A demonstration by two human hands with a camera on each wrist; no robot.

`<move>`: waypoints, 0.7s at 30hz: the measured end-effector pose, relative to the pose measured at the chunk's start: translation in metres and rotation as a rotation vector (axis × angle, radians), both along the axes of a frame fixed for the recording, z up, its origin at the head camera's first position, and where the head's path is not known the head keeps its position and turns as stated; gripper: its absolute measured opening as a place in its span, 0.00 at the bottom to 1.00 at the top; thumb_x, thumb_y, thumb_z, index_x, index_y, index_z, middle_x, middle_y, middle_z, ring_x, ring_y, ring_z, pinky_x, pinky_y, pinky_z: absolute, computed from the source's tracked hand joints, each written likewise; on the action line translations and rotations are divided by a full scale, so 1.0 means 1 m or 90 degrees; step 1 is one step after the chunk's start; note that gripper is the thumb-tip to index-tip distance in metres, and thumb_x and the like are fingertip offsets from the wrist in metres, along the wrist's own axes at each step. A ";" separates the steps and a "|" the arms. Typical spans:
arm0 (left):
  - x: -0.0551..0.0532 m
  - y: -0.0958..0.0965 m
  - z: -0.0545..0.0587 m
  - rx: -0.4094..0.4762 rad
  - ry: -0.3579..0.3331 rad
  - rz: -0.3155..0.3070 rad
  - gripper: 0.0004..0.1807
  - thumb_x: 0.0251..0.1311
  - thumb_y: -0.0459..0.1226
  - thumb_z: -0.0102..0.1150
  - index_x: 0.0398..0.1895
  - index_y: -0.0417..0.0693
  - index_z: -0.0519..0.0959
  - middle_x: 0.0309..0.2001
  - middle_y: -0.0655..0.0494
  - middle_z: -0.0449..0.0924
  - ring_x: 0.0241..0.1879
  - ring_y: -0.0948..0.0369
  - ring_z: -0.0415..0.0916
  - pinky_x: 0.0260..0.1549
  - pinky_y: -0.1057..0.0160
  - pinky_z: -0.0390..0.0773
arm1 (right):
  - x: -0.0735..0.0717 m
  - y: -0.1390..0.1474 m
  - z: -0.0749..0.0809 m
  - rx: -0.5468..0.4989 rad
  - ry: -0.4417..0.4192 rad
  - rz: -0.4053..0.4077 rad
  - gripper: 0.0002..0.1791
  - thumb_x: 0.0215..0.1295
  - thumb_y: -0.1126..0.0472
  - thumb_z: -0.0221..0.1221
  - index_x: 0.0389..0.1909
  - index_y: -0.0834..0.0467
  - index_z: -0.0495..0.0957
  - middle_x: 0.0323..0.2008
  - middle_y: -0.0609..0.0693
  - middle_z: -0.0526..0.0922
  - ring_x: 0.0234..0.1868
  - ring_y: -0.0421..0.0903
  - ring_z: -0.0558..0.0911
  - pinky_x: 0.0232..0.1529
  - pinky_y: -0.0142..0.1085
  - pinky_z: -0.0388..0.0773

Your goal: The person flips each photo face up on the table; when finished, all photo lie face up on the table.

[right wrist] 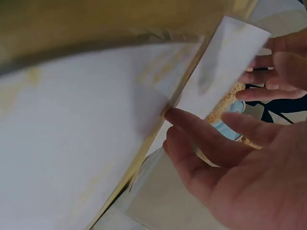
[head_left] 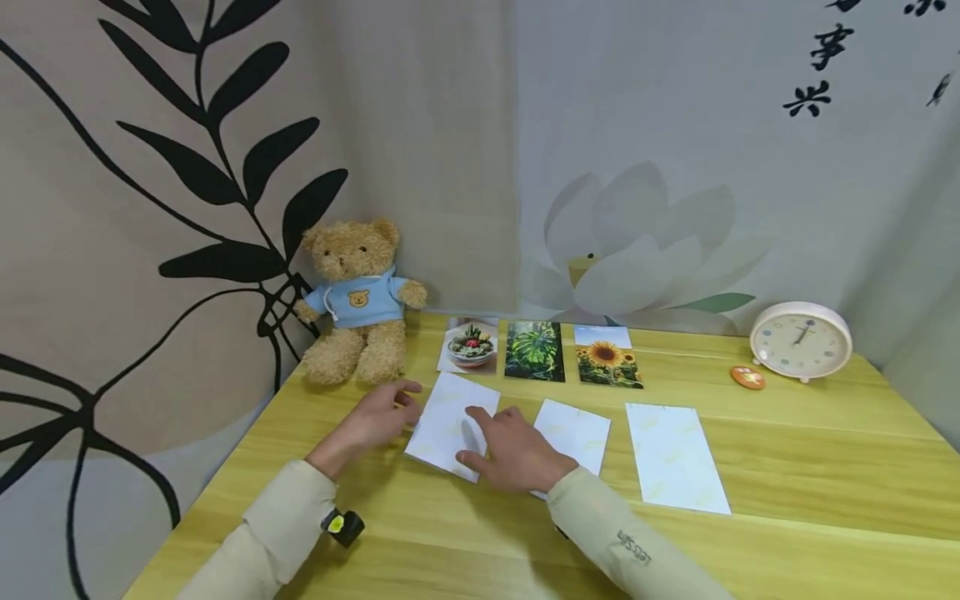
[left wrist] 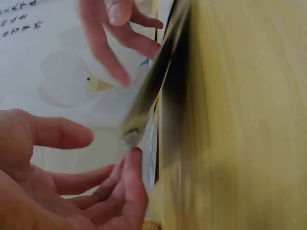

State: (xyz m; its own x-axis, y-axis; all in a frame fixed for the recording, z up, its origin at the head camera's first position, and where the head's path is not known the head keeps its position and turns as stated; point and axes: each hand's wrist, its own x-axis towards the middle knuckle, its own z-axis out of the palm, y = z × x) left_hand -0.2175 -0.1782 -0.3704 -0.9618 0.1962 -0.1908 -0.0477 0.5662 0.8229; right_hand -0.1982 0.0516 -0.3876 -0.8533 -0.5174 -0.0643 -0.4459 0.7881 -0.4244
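Observation:
A white card [head_left: 448, 417] with faint yellow marks lies at the left of a front row of white cards. In the left wrist view that card [left wrist: 160, 72] is tilted, one edge raised off the table. My left hand [head_left: 378, 414] is at its left edge, fingertips by the raised edge and thumb apart. Over the card's right side is my right hand [head_left: 513, 450], thumb and index finger spread with nothing between them. It partly hides the middle white card [head_left: 576, 429]. Farther right lies another white card [head_left: 675, 458].
Behind are three picture cards: a salad bowl [head_left: 471, 346], green leaves [head_left: 535, 352] and sunflowers [head_left: 606, 357]. A teddy bear [head_left: 360, 300] sits at the back left. A white clock [head_left: 801, 342] and an orange oval object [head_left: 747, 377] are on the wooden table [head_left: 840, 467] at right.

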 end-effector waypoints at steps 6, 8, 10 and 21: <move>-0.011 0.002 0.000 0.103 0.001 -0.017 0.25 0.74 0.33 0.47 0.72 0.37 0.65 0.60 0.36 0.70 0.51 0.53 0.77 0.47 0.55 0.82 | -0.004 -0.007 0.003 0.026 0.061 0.014 0.40 0.74 0.34 0.47 0.80 0.48 0.53 0.36 0.61 0.87 0.63 0.64 0.76 0.59 0.51 0.78; -0.015 0.001 -0.003 0.136 0.004 -0.031 0.26 0.74 0.33 0.47 0.73 0.39 0.64 0.61 0.37 0.69 0.50 0.55 0.77 0.47 0.57 0.82 | -0.006 -0.009 0.004 0.030 0.075 0.014 0.40 0.76 0.34 0.44 0.81 0.48 0.51 0.32 0.62 0.87 0.64 0.66 0.76 0.60 0.51 0.78; -0.018 -0.001 -0.006 0.165 0.005 -0.044 0.26 0.75 0.33 0.47 0.73 0.40 0.65 0.60 0.38 0.70 0.47 0.58 0.77 0.47 0.59 0.81 | -0.007 -0.011 0.005 0.029 0.075 0.007 0.39 0.77 0.34 0.42 0.81 0.47 0.49 0.31 0.62 0.86 0.63 0.66 0.76 0.59 0.52 0.78; -0.014 0.003 -0.012 0.237 -0.003 -0.067 0.28 0.76 0.35 0.48 0.76 0.47 0.61 0.67 0.37 0.67 0.53 0.58 0.78 0.55 0.52 0.81 | -0.011 -0.013 0.004 -0.031 0.030 0.006 0.34 0.79 0.36 0.36 0.81 0.39 0.46 0.53 0.67 0.83 0.64 0.65 0.75 0.59 0.55 0.77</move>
